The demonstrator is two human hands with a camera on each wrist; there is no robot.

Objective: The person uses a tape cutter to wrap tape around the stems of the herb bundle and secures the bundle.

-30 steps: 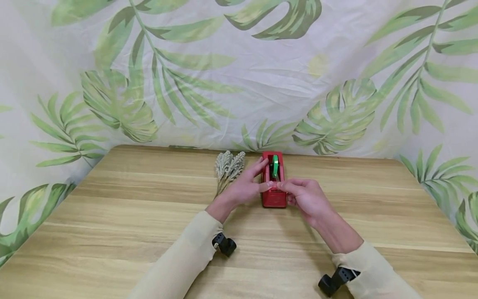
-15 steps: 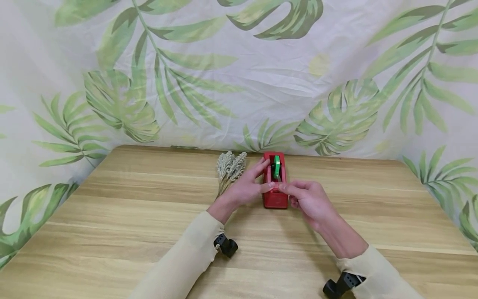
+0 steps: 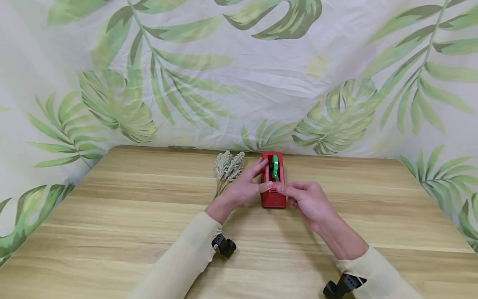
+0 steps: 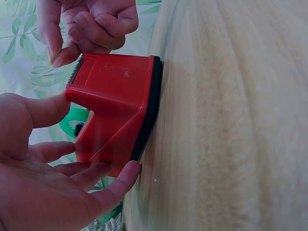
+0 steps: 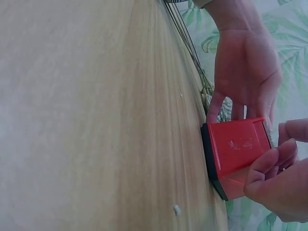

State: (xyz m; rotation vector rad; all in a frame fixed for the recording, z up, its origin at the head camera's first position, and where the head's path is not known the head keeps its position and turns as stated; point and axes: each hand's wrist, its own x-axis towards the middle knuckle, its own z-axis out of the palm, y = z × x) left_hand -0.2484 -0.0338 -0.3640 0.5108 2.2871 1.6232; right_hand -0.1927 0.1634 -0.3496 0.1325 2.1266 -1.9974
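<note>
A red tape dispenser (image 3: 274,200) with a dark base stands on the wooden table, a green tape roll (image 3: 274,166) set upright inside it. My left hand (image 3: 244,187) holds the dispenser's left side, thumb at the top near the cutter and the other fingers spread along the wall. At the toothed cutter (image 4: 75,70), seen in the left wrist view, my right hand (image 3: 308,199) pinches with thumb and index finger. A thin strip of tape (image 3: 277,179) runs from the roll toward that pinch; its end is hidden by the fingertips.
A bunch of dried pale flower stems (image 3: 228,166) lies just left of the dispenser, partly behind my left hand. Behind the table's (image 3: 112,232) far edge hangs a leaf-patterned cloth (image 3: 209,83). Small white crumbs (image 5: 177,210) lie on the wood.
My right hand's fingertips have shifted slightly at the cutter and its forearm has moved a little right. My left hand and the dispenser keep their places; the head view sways slightly.
</note>
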